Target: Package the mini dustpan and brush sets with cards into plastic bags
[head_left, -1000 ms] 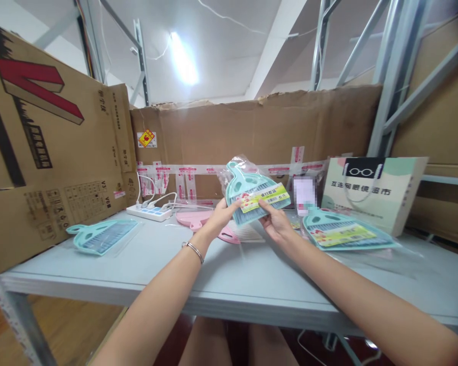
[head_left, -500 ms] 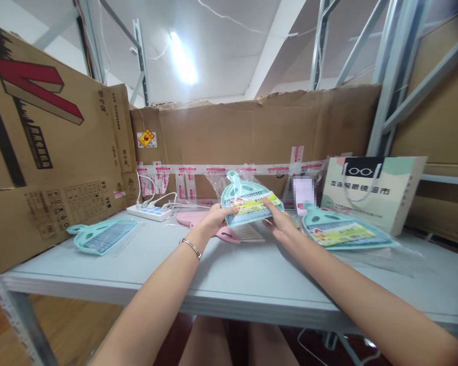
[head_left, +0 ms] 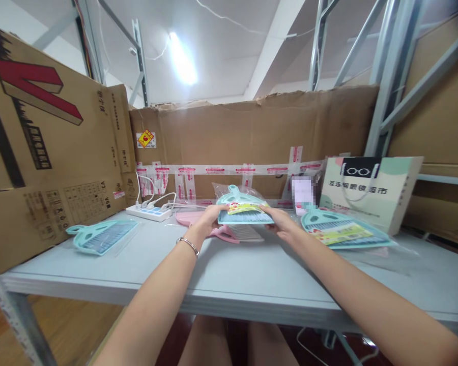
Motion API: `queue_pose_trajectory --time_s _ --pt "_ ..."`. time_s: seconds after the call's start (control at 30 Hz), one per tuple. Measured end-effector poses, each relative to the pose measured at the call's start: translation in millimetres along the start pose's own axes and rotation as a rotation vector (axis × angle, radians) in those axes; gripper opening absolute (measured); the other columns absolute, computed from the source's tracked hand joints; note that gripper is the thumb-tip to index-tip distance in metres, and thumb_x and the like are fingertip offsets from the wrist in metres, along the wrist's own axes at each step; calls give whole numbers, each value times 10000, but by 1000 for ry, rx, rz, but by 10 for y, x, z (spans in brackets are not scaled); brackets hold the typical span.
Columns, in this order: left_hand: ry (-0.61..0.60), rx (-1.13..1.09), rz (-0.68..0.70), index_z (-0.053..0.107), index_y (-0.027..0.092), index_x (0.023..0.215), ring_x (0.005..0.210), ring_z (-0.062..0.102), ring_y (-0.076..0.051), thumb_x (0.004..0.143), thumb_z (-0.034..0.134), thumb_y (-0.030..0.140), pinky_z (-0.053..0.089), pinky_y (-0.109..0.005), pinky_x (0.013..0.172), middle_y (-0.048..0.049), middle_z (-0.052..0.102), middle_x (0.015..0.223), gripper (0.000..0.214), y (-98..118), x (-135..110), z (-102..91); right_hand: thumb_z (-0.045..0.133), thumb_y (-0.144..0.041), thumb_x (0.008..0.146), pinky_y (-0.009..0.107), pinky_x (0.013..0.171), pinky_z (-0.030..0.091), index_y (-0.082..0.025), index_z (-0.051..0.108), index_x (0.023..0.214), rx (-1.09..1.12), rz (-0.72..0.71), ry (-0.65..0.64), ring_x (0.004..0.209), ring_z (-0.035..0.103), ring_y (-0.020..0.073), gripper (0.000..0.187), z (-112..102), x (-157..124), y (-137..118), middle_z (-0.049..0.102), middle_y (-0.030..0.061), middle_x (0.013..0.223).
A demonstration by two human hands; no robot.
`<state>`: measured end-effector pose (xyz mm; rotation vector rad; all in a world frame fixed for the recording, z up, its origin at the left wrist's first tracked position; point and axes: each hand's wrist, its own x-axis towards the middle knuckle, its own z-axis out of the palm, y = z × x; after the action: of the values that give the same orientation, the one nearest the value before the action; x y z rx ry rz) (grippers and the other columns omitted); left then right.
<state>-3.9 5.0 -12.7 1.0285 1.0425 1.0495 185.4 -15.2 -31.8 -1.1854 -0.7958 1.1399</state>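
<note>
My L hand [head_left: 210, 218] & R hand [head_left: 283, 223] have fingers closed on opp. sides of the teal dustpan-&-brush set [head_left: 246, 217], bagged w/ a yellow-green label [head_left: 248, 207], held over the grey tbl. [head_left: 229, 277]. Pink dustpan [head_left: 185, 218] & pink brush [head_left: 249, 234] lie by my L hand; 2nd teal set [head_left: 334, 231] lies near my R, 3rd teal set [head_left: 103, 238] far L.

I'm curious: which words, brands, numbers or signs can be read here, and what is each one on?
"V", large and red: left carton.
"V3": same carton.
"V6": same carton; its other print is too small or blurred.
"互连网眼镜超市", below a glasses picture: carrier bag.
Unreadable: yellow label on the held dustpan-and-brush set; yellow label on the right-hand dustpan set; diamond sticker and tape on the rear cardboard.
</note>
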Motion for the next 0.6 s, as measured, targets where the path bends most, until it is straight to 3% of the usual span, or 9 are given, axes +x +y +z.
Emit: queue_pose_trajectory --time_s 0.17,0.3,0.37,0.43,0.53,0.6 --pt "84 34 -40 590 129 807 386 472 -83 673 634 206 367 -186 354 10 568 531 161 21 30 -43 584 -243 807 213 517 545 -161 609 895 127 85 -231 590 599 112 123 -27 -61 -58 650 28 706" --pt "97 55 -10 598 130 791 400 472 -66 702 635 235 362 -162 363 6 578 545 143 17 22 -77 554 -66 774 240 625 587 -123 603 930 252 120 -320 680 656 137 172 -59 -49 -96 676 67 778" --pt "20 45 2 618 135 824 481 539 -80 700 662 271 429 -167 430 -15 627 620 189 20 -1 -96 550 25 723 217 580 587 -119 605 913 249 116 -260 652 662 137 244 -68 -21 -85 678 62 756" --pt "-143 18 27 637 126 857 613 608 -104 683 692 239 504 -190 556 -47 672 744 215 40 -40 -122 550 47 715 189 529 576 -119 609 866 244 104 -172 583 649 121 232 -72 4 -67 668 45 689" --pt "-390 -20 94 639 91 884 782 644 -128 623 706 57 526 -220 765 -90 683 901 272 92 -100 -164 567 -10 758 150 510 556 -116 604 769 244 67 -103 529 629 100 113 -70 9 -55 649 40 608" --pt "-422 -34 134 626 77 882 828 653 -139 602 690 -18 508 -233 839 -104 677 921 303 117 -121 -182 586 -64 776 140 480 540 -122 590 719 221 41 -72 498 613 94 81 -67 -6 -60 642 43 576"
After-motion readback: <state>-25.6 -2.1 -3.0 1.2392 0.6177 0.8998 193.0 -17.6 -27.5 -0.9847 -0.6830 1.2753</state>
